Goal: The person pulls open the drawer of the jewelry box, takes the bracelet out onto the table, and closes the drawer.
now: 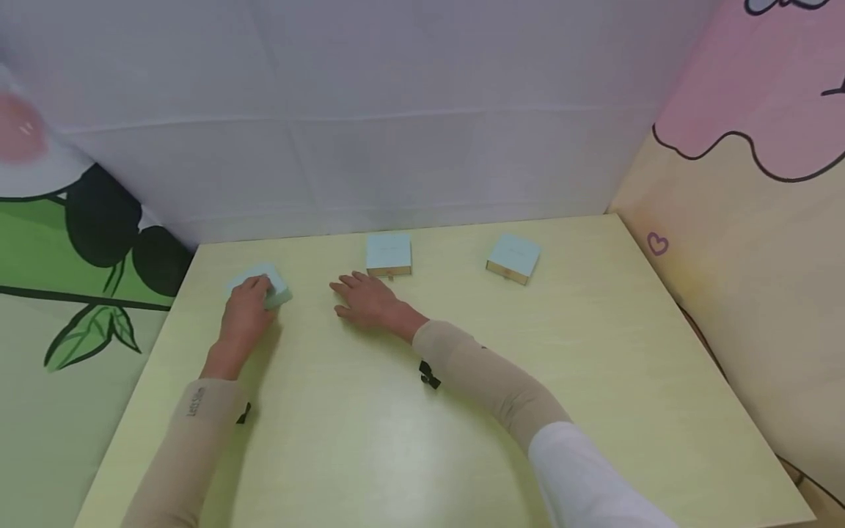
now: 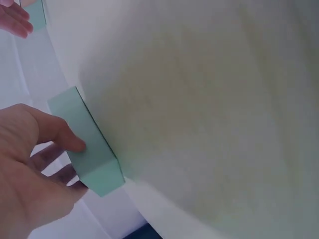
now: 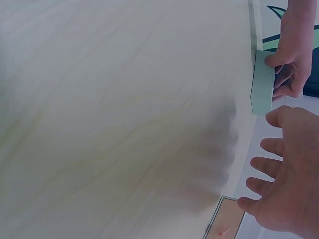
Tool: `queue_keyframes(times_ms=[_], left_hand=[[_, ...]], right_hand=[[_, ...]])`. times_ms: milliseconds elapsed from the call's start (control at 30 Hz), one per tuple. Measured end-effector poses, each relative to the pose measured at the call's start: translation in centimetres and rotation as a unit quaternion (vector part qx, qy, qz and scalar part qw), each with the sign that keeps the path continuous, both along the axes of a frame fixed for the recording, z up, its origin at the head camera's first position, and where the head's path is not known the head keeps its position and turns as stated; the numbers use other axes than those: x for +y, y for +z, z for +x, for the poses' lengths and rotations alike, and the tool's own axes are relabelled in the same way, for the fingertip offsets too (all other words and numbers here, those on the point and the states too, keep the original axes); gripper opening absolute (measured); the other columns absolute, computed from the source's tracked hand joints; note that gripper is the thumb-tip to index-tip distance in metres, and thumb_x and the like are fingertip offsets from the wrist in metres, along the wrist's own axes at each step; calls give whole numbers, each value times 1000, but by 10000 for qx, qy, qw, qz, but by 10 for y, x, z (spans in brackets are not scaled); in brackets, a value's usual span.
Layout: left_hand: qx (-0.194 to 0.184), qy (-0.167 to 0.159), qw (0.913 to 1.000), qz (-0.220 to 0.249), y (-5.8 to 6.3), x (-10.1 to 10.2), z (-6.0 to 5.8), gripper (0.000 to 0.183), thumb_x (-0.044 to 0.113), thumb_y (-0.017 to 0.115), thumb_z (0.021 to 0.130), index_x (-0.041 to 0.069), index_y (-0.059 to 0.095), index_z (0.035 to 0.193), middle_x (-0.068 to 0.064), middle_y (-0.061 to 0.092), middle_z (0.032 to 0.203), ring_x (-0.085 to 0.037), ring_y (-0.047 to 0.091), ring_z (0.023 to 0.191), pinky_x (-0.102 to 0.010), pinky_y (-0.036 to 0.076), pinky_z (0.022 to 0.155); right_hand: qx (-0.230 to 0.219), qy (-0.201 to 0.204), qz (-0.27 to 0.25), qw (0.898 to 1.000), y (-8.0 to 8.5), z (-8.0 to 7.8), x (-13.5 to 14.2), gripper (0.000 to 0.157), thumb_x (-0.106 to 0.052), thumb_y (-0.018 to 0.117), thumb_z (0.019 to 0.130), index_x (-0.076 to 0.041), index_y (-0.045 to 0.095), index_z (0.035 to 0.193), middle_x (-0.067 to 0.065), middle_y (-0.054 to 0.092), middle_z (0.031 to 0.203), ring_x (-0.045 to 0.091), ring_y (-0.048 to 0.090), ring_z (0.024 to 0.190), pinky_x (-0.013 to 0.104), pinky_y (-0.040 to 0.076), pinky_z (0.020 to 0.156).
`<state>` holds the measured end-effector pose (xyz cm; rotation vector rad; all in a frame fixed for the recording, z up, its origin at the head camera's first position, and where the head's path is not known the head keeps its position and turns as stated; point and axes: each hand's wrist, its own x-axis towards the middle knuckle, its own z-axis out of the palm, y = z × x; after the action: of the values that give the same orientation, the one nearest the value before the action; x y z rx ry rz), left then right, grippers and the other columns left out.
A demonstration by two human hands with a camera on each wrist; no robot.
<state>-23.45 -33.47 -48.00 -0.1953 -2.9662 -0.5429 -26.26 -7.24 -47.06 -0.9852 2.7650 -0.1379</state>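
Observation:
At the far left of the table lies a small pale blue box, partly covered by my left hand. In the left wrist view my thumb presses on the side of that box, while the other fingers reach round behind it. My right hand has its fingers spread and holds nothing. It is just in front of a second pale blue box in the middle. The right wrist view shows the right hand between the gripped box and the middle box's tan front.
A third pale blue box sits turned at an angle farther right. The pale yellow table meets a white cloth backdrop at the back. Painted panels stand at the left and right sides.

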Motion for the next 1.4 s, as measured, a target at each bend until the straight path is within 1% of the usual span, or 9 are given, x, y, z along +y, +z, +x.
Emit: queue_keyframes(times_ms=[233, 467, 633, 733, 867, 1000, 1133, 1267, 1400], left_hand=[[-7, -334, 9985, 430, -3, -12, -4, 49, -24, 57, 73, -9, 55, 120, -34, 45, 142, -58, 41, 128, -68, 36, 105], [-225, -717, 9971, 116, 6, -15, -5, 49, -29, 49, 76, -9, 59, 119, -30, 45, 146, -52, 40, 134, -66, 34, 109], [-454, -1007, 9939, -76, 5, -28, -5, 53, -27, 44, 83, -3, 56, 129, -26, 41, 152, -51, 35, 140, -68, 33, 110], [-460, -1238, 9912, -63, 3, -36, -4, 57, -28, 42, 83, -1, 57, 130, -25, 40, 154, -51, 34, 141, -68, 32, 110], [-481, -1326, 9900, 26, 4, -38, -5, 55, -29, 42, 81, -2, 56, 128, -26, 40, 154, -53, 34, 140, -68, 31, 111], [-473, -1173, 9919, 101, 10, -32, -7, 39, -18, 49, 85, -6, 56, 122, -30, 43, 149, -54, 37, 137, -69, 33, 109], [-184, -815, 9964, 123, 15, -19, -10, 29, 1, 52, 96, -9, 57, 123, -31, 44, 146, -53, 39, 134, -69, 34, 107], [-22, -220, 9998, -15, 20, -5, -10, 45, 19, 49, 102, -11, 50, 135, -33, 40, 149, -53, 35, 137, -67, 29, 111], [-162, 262, 9990, -325, 22, 7, -11, 60, 32, 46, 103, -12, 42, 143, -36, 34, 151, -56, 28, 139, -68, 22, 114]], right_hand=[[-10, 9, -37, 10000, 2, -2, 2, 58, -44, 38, 110, -22, 28, 162, 2, 27, 167, 25, 21, 155, 42, 22, 125], [11, -41, -47, 10000, 3, -3, 5, 58, -44, 38, 110, -21, 28, 162, 2, 26, 168, 25, 21, 155, 40, 20, 125], [36, 35, -102, 9999, 4, -4, 5, 57, -43, 38, 110, -20, 29, 162, 3, 28, 167, 25, 22, 155, 41, 20, 125], [62, 36, -87, 9999, 4, -4, 5, 57, -43, 38, 110, -19, 29, 162, 3, 28, 167, 25, 22, 155, 40, 20, 125], [111, 19, -64, 9999, 1, -6, 5, 57, -42, 38, 110, -19, 30, 162, 3, 28, 167, 24, 23, 154, 38, 20, 125], [129, 84, -88, 9998, 0, -6, 2, 57, -42, 38, 110, -19, 31, 161, 3, 29, 166, 24, 24, 154, 37, 21, 125], [140, 93, -95, 9998, 3, -5, 0, 56, -42, 37, 110, -19, 31, 161, 3, 30, 166, 24, 25, 154, 39, 23, 124], [212, 97, -98, 9997, 7, -5, -3, 56, -42, 37, 110, -20, 31, 161, 3, 30, 166, 25, 25, 154, 42, 25, 123], [248, 123, -81, 9996, 10, -6, -7, 56, -43, 36, 110, -20, 31, 161, 1, 30, 166, 24, 25, 154, 41, 25, 123]])
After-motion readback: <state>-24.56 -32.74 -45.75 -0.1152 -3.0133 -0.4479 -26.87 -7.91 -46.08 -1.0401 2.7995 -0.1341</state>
